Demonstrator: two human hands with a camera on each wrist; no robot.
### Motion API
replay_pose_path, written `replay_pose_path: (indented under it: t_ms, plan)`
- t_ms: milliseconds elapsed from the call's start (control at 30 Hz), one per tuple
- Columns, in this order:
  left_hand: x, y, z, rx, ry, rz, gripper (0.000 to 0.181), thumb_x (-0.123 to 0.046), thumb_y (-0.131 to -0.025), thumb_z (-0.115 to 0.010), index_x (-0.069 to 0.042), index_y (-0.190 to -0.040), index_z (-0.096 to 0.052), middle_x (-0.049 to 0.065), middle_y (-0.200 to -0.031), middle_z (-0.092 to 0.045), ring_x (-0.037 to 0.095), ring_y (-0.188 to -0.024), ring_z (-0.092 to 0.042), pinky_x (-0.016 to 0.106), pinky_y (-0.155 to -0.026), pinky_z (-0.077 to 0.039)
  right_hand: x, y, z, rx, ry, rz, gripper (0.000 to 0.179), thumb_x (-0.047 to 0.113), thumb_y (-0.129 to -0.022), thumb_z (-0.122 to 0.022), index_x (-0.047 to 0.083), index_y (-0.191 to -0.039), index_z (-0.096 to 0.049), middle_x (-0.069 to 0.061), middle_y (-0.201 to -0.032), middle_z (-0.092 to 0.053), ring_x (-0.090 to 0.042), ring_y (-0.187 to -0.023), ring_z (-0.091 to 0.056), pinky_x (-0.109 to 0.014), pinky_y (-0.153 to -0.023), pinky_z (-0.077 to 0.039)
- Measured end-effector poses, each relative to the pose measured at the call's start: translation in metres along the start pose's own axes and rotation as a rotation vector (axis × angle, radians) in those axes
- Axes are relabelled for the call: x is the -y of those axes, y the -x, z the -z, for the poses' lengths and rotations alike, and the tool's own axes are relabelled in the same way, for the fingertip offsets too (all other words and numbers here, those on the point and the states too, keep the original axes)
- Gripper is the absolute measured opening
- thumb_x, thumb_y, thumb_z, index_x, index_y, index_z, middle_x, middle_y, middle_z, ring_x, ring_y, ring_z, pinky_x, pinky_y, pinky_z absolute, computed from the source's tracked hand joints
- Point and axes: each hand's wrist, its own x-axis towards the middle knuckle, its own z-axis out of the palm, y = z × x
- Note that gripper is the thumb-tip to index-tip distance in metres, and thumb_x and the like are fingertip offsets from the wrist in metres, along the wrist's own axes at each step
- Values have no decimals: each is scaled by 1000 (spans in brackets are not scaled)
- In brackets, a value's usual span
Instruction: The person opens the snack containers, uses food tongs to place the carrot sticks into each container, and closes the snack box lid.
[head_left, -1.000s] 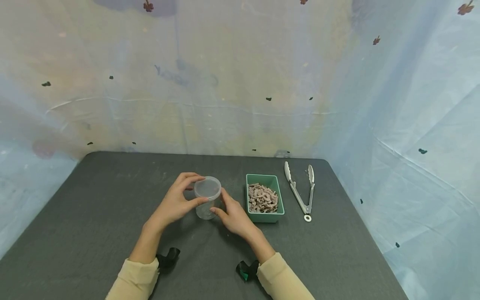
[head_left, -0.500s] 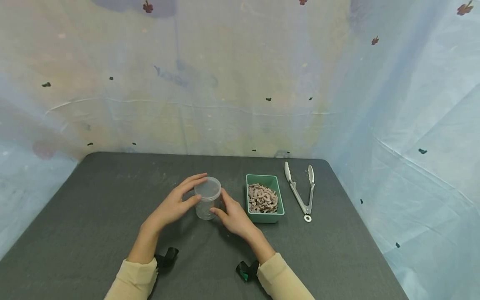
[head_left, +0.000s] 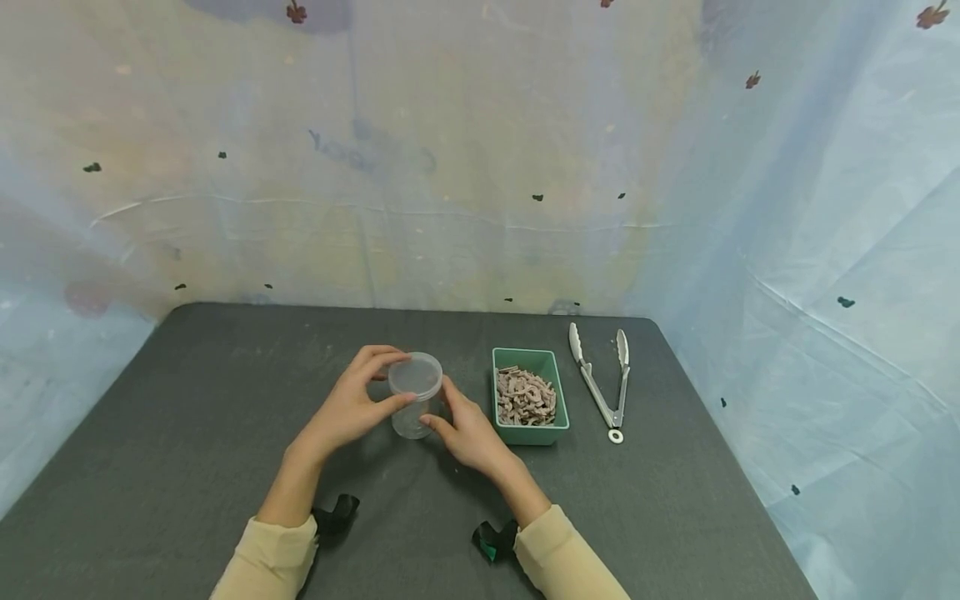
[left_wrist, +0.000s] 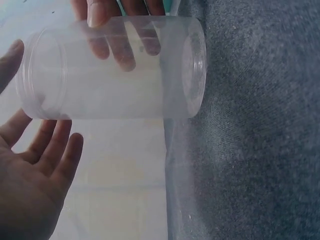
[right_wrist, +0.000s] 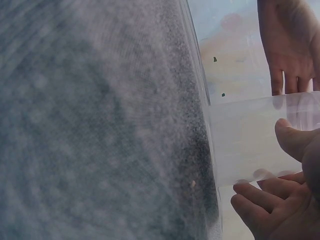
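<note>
A clear plastic jar (head_left: 410, 423) stands upright on the dark table, with a translucent round lid (head_left: 415, 375) on top. My left hand (head_left: 352, 408) grips the lid's rim, thumb at the near side and fingers at the far side. Lower down, my right hand (head_left: 474, 433) holds the jar's body from the right. The left wrist view shows nothing inside the jar (left_wrist: 115, 95), and the right hand's fingers (left_wrist: 120, 50) lie along its wall. In the right wrist view, the right thumb (right_wrist: 292, 140) lies across the jar (right_wrist: 245, 145).
Just right of the right hand stands a green tray (head_left: 531, 436) filled with small greyish-brown curled pieces (head_left: 527, 397). Beyond it lie spread metal tongs (head_left: 600, 392). A pale patterned sheet (head_left: 465, 167) hangs behind the table (head_left: 187, 433).
Half a second ago the left fingers had loosened and shifted round the lid; now they are back gripping its rim as before. The jar and right hand stay in place.
</note>
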Motion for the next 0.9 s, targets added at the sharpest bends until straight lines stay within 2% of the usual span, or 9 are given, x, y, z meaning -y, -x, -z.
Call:
replay_pose_path:
  t_ms: [133,200,300,400,533,667,900]
  plan:
    - [-2,-1,-2,-25,-5,43,63,-19,-87,-88,-9,-143,-60,15,-142,-46,35,-126,-52,60,-103,-48,0,0,0,0,-2,-1,71,23,-107,-62,15,-166,-23,-12,-162,-42,-25,-148,-44,-47,-116,-43]
    - [-1,0,-2,-19,-4,38,64,-20,-88,-87,-8,-144,-58,16,-144,-45,36,-127,-52,60,-104,-47,0,0,0,-1,-2,0,71,22,-107,-62,15,-166,-23,-12,-162,-42,-25,-148,-44,-47,-116,-43]
    - [1,0,-1,20,20,-4,60,-19,-96,-79,-8,-149,-53,16,-153,-40,38,-136,-46,63,-106,-44,-1,0,-1,-1,-1,1,71,21,-107,-62,13,-166,-23,-13,-162,-43,-25,-147,-44,-47,-116,-43]
    - [3,1,0,75,64,-66,54,-12,-103,-67,-6,-154,-47,17,-163,-33,41,-147,-35,69,-109,-39,-1,0,-1,0,3,-1,71,22,-107,-62,12,-166,-23,-14,-161,-43,-26,-147,-45,-47,-116,-43]
    - [3,1,1,117,109,-102,51,0,-105,-58,-2,-155,-46,18,-166,-31,44,-153,-27,73,-109,-35,0,0,0,1,9,-6,70,25,-108,-60,11,-166,-22,-14,-161,-43,-27,-146,-46,-48,-115,-43]
    - [3,1,1,109,93,-102,49,-3,-105,-60,-2,-153,-48,19,-163,-36,44,-150,-31,72,-108,-37,0,0,0,3,3,-7,69,24,-108,-61,12,-165,-24,-14,-161,-44,-27,-146,-46,-48,-115,-43]
    - [3,1,0,46,25,-60,53,-13,-99,-73,-6,-149,-55,16,-154,-44,38,-139,-46,63,-105,-45,0,0,0,0,0,-3,69,21,-107,-62,13,-165,-25,-13,-160,-45,-26,-145,-47,-48,-116,-43]
